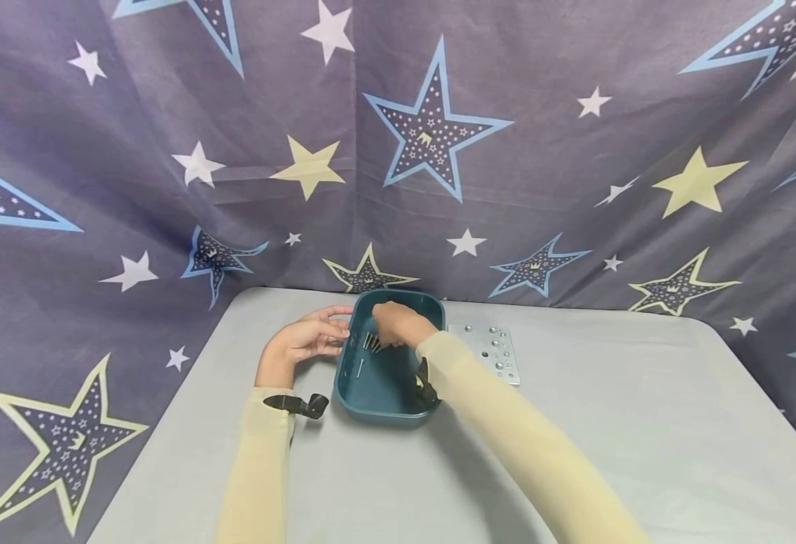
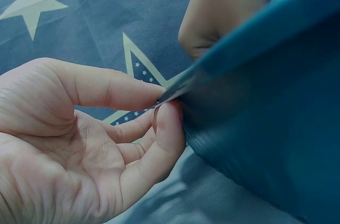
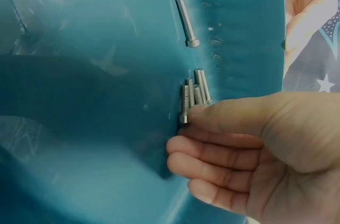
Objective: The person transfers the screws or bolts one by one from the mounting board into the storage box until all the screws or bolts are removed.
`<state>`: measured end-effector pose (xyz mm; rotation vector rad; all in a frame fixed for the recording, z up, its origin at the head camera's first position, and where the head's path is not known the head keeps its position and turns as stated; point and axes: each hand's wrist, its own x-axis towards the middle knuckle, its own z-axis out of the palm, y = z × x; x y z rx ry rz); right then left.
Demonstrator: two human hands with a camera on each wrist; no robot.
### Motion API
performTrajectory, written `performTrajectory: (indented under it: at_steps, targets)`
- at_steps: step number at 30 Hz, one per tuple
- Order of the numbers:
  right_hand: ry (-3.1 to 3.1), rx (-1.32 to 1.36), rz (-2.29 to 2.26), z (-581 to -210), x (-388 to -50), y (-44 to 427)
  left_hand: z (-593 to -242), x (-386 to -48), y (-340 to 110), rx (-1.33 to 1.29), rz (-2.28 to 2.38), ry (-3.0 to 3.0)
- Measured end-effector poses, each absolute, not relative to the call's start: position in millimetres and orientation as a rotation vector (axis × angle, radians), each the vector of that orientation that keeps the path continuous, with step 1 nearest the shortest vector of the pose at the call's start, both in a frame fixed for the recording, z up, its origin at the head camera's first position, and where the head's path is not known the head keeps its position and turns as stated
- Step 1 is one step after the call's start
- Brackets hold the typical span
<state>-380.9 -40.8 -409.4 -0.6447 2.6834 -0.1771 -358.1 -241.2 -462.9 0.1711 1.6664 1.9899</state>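
A deep teal plastic tray (image 1: 387,389) with rounded corners stands on the table. At its left side, my left hand (image 1: 312,335) pinches the rim between thumb and fingers, as the left wrist view shows closely. My right hand (image 1: 398,325) reaches down inside the tray near its far left. In the right wrist view, the right thumb and curled fingers (image 3: 218,163) close around the head ends of several metal socket-head bolts (image 3: 192,91). The thumb hides some of the heads. One more bolt (image 3: 187,22) lies apart on the tray floor, near the left wall.
Right of the tray, a flat metal plate (image 1: 509,366) lies on the table with several small round metal pieces or holes on it. The right forearm partly covers it. A grey cloth (image 1: 425,227) with stars hangs behind the white table (image 1: 608,423).
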Motion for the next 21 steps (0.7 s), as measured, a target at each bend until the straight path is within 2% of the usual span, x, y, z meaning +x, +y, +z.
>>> performTrajectory:
  at_steps: [11, 21]
  targets:
    - [2.674, -0.816, 0.015, -388.0, -374.9, -33.9, -463.7, -359.3, -241.7, 0.160, 1.995, 1.654]
    - [2.665, -1.085, -0.029, -354.6, -367.3, -1.2, -463.1, -359.1, -240.4, 0.173, 1.999, 1.650]
